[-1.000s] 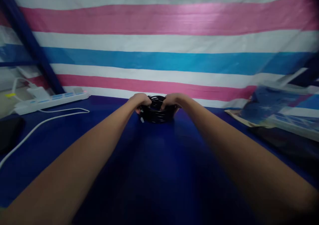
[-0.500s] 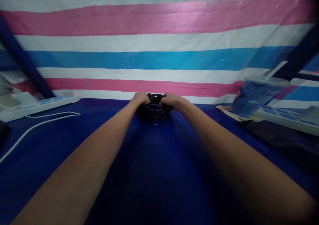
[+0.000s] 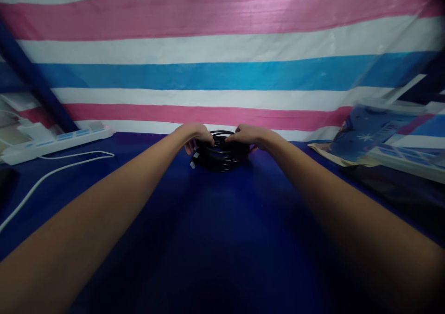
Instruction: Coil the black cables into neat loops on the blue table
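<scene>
A coil of black cable (image 3: 224,159) lies on the blue table (image 3: 215,240) near its back edge. My left hand (image 3: 198,135) grips the coil's left side, the thumb pointing in over the loops and the other fingers down along the outside. Just below that hand, a connector (image 3: 194,158) with a light-coloured tip sticks out at the coil's left. On the opposite side my right hand (image 3: 248,135) holds the loops, thumb on top; most of its fingers are hidden behind the cable.
At the left stands a white power strip (image 3: 59,142) with a plug in it, and a white cord (image 3: 45,177) runs along the table. A blue printed cup (image 3: 365,128) and another power strip (image 3: 406,163) are at the right. Behind hangs a striped sheet (image 3: 208,75).
Both hands have moved apart to the outer sides of the coil. The coil now looks wider and flatter, and the connector at its left has come into sight. The view has shifted slightly.
</scene>
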